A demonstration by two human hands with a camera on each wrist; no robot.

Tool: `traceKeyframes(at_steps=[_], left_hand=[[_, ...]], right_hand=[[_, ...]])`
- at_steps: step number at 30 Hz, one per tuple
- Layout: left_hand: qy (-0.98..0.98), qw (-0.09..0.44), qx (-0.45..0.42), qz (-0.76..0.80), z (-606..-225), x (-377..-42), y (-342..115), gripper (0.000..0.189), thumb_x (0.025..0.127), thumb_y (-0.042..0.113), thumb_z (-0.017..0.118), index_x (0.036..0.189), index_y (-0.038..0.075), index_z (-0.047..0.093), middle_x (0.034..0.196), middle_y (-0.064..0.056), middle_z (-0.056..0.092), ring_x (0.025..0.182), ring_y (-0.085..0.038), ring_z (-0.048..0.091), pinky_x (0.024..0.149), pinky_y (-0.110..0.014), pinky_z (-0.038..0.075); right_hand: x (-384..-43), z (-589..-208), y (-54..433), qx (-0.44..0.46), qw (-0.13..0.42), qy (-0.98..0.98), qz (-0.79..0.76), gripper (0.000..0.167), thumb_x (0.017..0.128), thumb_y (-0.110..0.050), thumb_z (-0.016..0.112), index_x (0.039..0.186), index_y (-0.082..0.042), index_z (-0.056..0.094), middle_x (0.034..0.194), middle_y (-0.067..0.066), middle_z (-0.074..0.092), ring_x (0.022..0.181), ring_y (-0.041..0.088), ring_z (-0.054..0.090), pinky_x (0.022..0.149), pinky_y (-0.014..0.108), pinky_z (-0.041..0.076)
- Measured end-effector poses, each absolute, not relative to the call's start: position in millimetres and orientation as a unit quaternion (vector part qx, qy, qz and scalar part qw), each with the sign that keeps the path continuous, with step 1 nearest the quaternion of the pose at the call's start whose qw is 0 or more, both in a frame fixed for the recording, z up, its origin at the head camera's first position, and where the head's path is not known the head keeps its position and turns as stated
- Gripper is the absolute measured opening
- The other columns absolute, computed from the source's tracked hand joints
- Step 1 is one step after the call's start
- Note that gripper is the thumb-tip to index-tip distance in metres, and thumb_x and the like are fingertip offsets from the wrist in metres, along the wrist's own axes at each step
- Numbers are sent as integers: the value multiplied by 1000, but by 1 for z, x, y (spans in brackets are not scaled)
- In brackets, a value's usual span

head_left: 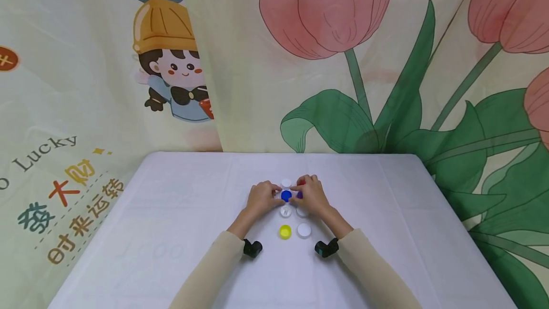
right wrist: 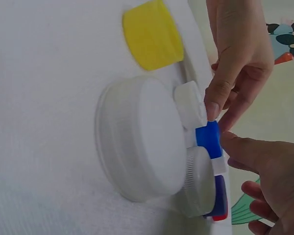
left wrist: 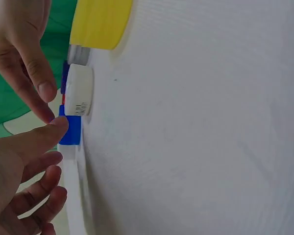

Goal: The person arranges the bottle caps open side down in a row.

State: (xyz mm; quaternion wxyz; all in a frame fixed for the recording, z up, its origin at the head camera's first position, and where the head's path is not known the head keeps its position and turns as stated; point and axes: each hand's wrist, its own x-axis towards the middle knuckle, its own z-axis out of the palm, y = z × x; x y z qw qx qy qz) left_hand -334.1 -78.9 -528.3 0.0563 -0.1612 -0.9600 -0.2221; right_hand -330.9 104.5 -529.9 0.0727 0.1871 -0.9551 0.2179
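A blue bottle cap (head_left: 286,196) sits between both hands in the middle of the table. My left hand (head_left: 260,197) holds its left side with thumb and index finger. From the other side, my right hand (head_left: 314,195) grips it too, the thumb at its edge in the right wrist view. A small white cap (head_left: 285,211) lies just nearer than the blue one, another white cap (head_left: 286,183) just beyond. Partly covered by the right hand are a purple cap (right wrist: 218,197), a red cap (head_left: 301,182) and a ridged white cap (right wrist: 200,181).
Nearer the person stand a yellow cap (head_left: 285,231) and a larger white cap (head_left: 304,230), side by side. A white cloth covers the table (head_left: 180,213). Behind it hangs a printed curtain (head_left: 240,61) with tulips. Small black cameras (head_left: 253,248) sit on the wrists.
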Motion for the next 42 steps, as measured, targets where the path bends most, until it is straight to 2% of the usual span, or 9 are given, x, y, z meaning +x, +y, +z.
traceKeyframes(at_steps=[3, 8, 10, 16, 20, 27, 32, 38, 42], left_hand=[[-961, 62, -151, -223, -520, -327, -82, 37, 73, 32, 79, 104, 14, 71, 70, 5, 50, 66, -13, 45, 65, -31, 34], [-955, 66, -163, -238, -507, -313, -90, 31, 75, 26, 77, 103, 14, 71, 71, 3, 52, 64, -13, 45, 63, -29, 36], [-948, 49, -180, -256, -504, -307, -92, 31, 75, 23, 77, 103, 12, 71, 71, 2, 52, 63, -12, 45, 60, -28, 38], [-918, -51, -214, -329, -501, -297, -92, 39, 75, 22, 78, 109, 7, 66, 77, -4, 56, 67, -14, 48, 59, -25, 42], [-923, -73, -203, -318, -504, -294, -88, 39, 72, 22, 80, 106, 8, 66, 77, -4, 57, 68, -14, 47, 60, -25, 41], [-937, -53, -209, -275, -517, -293, -84, 26, 74, 23, 78, 93, 10, 66, 68, 3, 52, 62, -11, 46, 58, -25, 38], [-929, -28, -241, -278, -520, -295, -87, 23, 76, 23, 76, 91, 9, 66, 67, 5, 52, 60, -8, 46, 57, -23, 38], [-907, 19, -265, -326, -498, -295, -92, 25, 78, 24, 74, 97, 10, 66, 73, 6, 53, 67, -9, 49, 59, -22, 42], [-893, 70, -280, -346, -475, -289, -92, 28, 79, 25, 74, 102, 10, 66, 76, 6, 55, 70, -9, 50, 59, -23, 43]], right_hand=[[-323, -521, 110, 186, 89, -951, 230, 36, 76, -29, 76, 109, -17, 70, 115, 10, 53, 102, 26, 39, 83, 39, 35], [-309, -509, 117, 179, 106, -943, 262, 26, 75, -24, 78, 100, -19, 74, 113, 10, 54, 101, 25, 40, 81, 40, 37], [-304, -508, 118, 186, 100, -941, 263, 24, 74, -25, 78, 97, -20, 74, 112, 9, 54, 101, 24, 40, 80, 39, 37], [-295, -513, 115, 230, 75, -948, 209, 26, 72, -34, 79, 94, -21, 75, 107, 3, 54, 99, 21, 40, 81, 37, 34], [-292, -520, 109, 242, 69, -949, 189, 29, 70, -39, 79, 92, -21, 76, 107, 3, 55, 99, 19, 40, 81, 35, 35], [-291, -527, 101, 251, 84, -948, 174, 29, 67, -35, 82, 89, -17, 76, 106, 6, 54, 96, 20, 40, 77, 34, 35], [-292, -526, 101, 245, 82, -949, 178, 29, 70, -37, 80, 92, -19, 76, 107, 4, 54, 97, 19, 40, 78, 33, 35], [-290, -507, 108, 241, 128, -925, 264, 29, 72, -34, 79, 95, -18, 75, 107, 3, 55, 100, 20, 41, 81, 35, 39], [-286, -485, 115, 254, 168, -891, 336, 28, 72, -29, 79, 97, -16, 74, 105, 3, 54, 100, 20, 41, 78, 34, 43]])
